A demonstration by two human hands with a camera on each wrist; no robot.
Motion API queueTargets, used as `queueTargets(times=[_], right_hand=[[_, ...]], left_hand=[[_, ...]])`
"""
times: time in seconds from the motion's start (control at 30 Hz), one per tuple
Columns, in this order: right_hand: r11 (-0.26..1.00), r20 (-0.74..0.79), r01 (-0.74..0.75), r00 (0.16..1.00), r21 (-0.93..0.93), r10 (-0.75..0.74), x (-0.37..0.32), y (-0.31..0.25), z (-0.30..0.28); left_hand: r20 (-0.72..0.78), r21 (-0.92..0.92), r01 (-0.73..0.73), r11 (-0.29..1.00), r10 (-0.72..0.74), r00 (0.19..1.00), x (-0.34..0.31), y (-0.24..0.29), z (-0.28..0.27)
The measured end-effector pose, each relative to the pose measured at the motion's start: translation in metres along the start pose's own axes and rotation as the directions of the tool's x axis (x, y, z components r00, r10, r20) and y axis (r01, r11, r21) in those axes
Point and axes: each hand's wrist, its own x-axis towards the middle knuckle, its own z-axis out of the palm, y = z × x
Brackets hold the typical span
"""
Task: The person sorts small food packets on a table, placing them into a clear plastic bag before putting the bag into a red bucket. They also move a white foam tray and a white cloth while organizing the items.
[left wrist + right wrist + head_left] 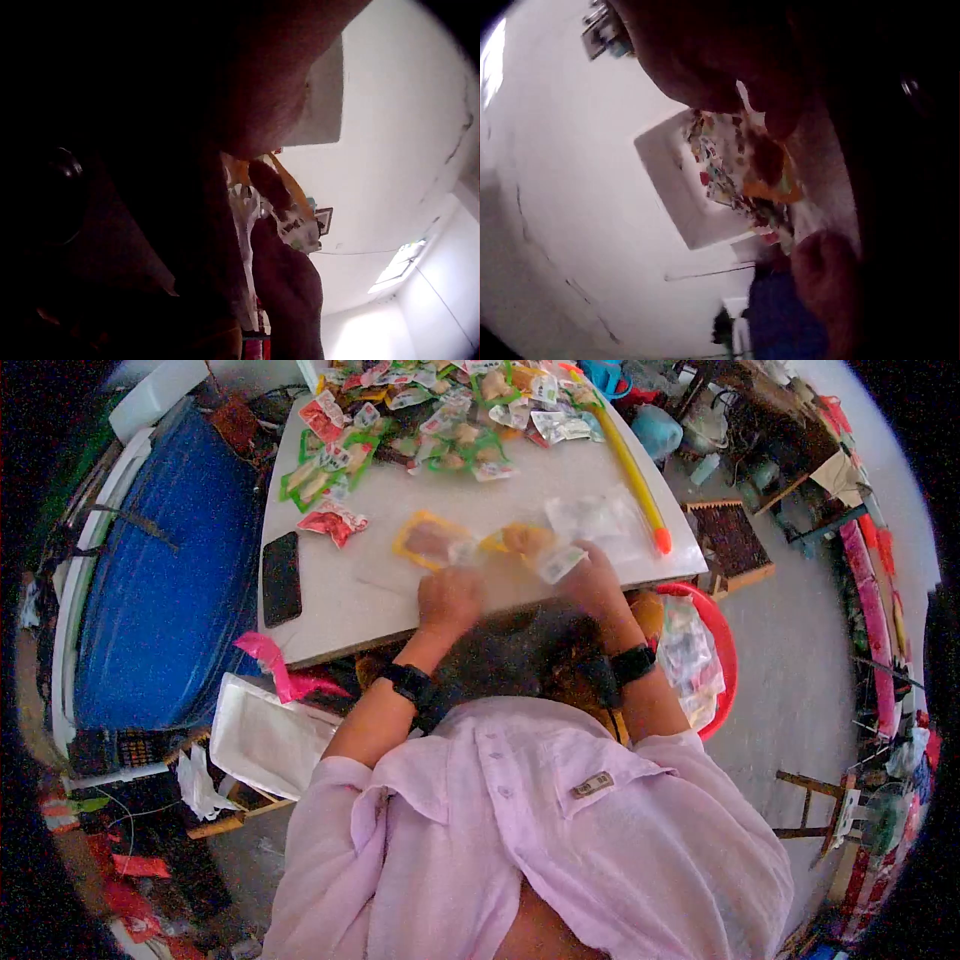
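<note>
Both hands are over the near edge of the white table (380, 580), blurred in the head view. My left hand (450, 600) has curled fingers and grips the near end of a yellow-edged clear packet (425, 538) with brownish food inside. To its right, my right hand (595, 585) pinches another yellow-edged food packet (522, 540) by its white-labelled end. The right wrist view shows that orange-edged packet (769, 161) below the dark right hand (697, 67), with the left hand (825, 277) lower down. A clear plastic sheet or bag (590, 515) lies just beyond the right hand.
Several small food packets (460, 435) are heaped at the table's far side. A red packet (333, 523) and a black phone (281, 580) lie at left. A yellow stick (630, 465) runs along the right edge. Below stands a red basin (725, 650) holding plastic packets.
</note>
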Motion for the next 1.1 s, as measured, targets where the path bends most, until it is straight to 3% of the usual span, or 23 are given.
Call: queueTargets(times=[0.07,0.13,0.23,0.3,0.33,0.4,0.5,0.7,0.77,0.83,0.93,1.03,1.1], right_hand=[[0.930,-0.056,-0.037,0.997,0.367,0.061,-0.007,-0.008,0.009],[0.736,-0.111,-0.122,0.959,0.666,0.260,-0.022,-0.039,0.036],[0.847,-0.187,-0.112,0.952,0.520,0.241,-0.023,-0.046,0.048],[0.987,-0.208,-0.052,0.975,0.150,0.083,-0.018,-0.043,0.049],[0.998,-0.200,-0.005,0.980,-0.058,-0.007,-0.015,-0.042,0.048],[0.956,-0.154,0.056,0.983,-0.287,-0.104,-0.011,-0.044,0.048],[0.912,-0.110,0.102,0.982,-0.396,-0.157,-0.009,-0.045,0.047],[0.957,-0.083,0.143,0.982,-0.252,-0.169,-0.018,-0.025,0.023],[0.993,-0.150,0.081,0.984,-0.087,-0.094,-0.021,-0.020,0.023],[0.983,-0.244,-0.034,0.966,0.181,0.079,-0.023,-0.024,0.030],[0.877,-0.203,-0.102,0.954,0.469,0.219,-0.031,-0.032,0.044],[0.902,-0.179,-0.135,0.958,0.410,0.225,-0.037,-0.035,0.055],[0.894,-0.081,-0.110,0.984,0.434,0.160,-0.026,-0.010,0.042]], left_hand=[[-0.044,0.031,-0.008,0.999,0.009,0.999,-0.001,-0.005,0.008],[-0.090,0.036,-0.018,0.999,0.021,0.996,0.000,-0.006,0.011],[-0.127,0.027,-0.025,0.999,0.029,0.991,-0.001,-0.007,0.013],[-0.119,0.052,-0.018,0.998,0.024,0.993,0.000,-0.009,0.017],[-0.136,0.041,-0.028,0.999,0.033,0.990,0.000,-0.010,0.018],[-0.171,0.019,-0.047,0.999,0.049,0.984,0.000,-0.011,0.018],[-0.075,0.038,0.016,0.999,-0.013,0.997,0.001,-0.008,0.014],[-0.175,0.040,-0.038,0.998,0.045,0.984,-0.004,-0.008,0.015],[-0.182,0.045,-0.034,0.998,0.041,0.982,-0.002,-0.010,0.017],[-0.141,0.007,0.009,1.000,-0.007,0.990,-0.001,-0.010,0.016],[-0.043,-0.115,0.133,0.984,-0.138,0.989,0.004,-0.002,0.002],[-0.032,-0.237,0.220,0.946,-0.234,0.972,0.007,0.002,-0.001],[-0.048,-0.298,0.229,0.927,-0.255,0.966,0.010,0.000,0.005]])
